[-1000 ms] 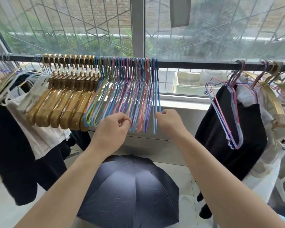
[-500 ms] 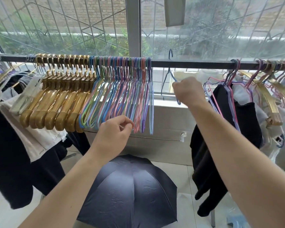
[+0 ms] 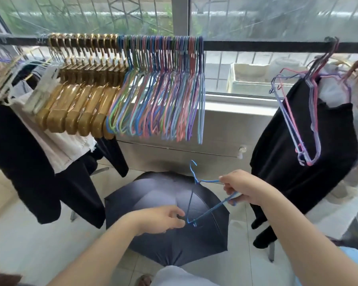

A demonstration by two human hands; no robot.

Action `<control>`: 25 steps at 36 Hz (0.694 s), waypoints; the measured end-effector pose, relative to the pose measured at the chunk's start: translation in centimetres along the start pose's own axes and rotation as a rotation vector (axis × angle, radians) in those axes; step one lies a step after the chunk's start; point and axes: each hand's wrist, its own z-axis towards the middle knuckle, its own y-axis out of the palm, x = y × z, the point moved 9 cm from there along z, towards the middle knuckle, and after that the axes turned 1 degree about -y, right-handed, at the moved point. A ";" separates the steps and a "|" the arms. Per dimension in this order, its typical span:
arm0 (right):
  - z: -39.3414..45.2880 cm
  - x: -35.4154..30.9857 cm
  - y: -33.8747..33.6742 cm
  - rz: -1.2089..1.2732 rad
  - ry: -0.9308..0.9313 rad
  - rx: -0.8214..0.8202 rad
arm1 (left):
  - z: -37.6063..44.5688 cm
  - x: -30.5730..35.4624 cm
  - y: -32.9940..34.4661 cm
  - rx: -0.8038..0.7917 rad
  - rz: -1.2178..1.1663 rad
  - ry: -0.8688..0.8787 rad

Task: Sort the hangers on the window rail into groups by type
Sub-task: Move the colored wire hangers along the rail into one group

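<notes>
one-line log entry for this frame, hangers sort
stage: blue wire hanger off rail | right hand grips one end | left hand pinches other end | over umbrella | gold hangers, coloured wire hangers grouped

You are looking at soft, even daylight that comes in through the window [image 3: 277,19], bright enough to haze the view outside and pale the floor [image 3: 29,234]. Wide-angle distortion bows the rail [image 3: 256,46], and the right edge smears with blur.
</notes>
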 end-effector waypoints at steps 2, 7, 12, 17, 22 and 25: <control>-0.5 1.0 0.9 0.120 0.000 -0.099 | 1.5 -2.6 0.4 0.106 -0.048 -0.098; -1.3 1.8 3.3 0.296 0.021 -0.331 | 1.7 -8.5 -1.2 0.414 -0.112 -0.207; -1.7 2.5 2.9 0.388 -0.021 -0.445 | 1.4 -13.4 -2.4 0.510 -0.061 -0.266; -0.3 4.8 0.3 0.429 0.024 -0.330 | -1.3 -16.6 -4.2 0.528 -0.165 -0.185; 1.9 7.7 -1.8 0.422 0.090 -0.190 | -5.5 -12.7 -4.3 0.399 -0.503 0.001; 3.3 9.6 -1.8 0.413 0.133 -0.124 | -8.1 -10.0 -4.8 0.297 -0.702 0.077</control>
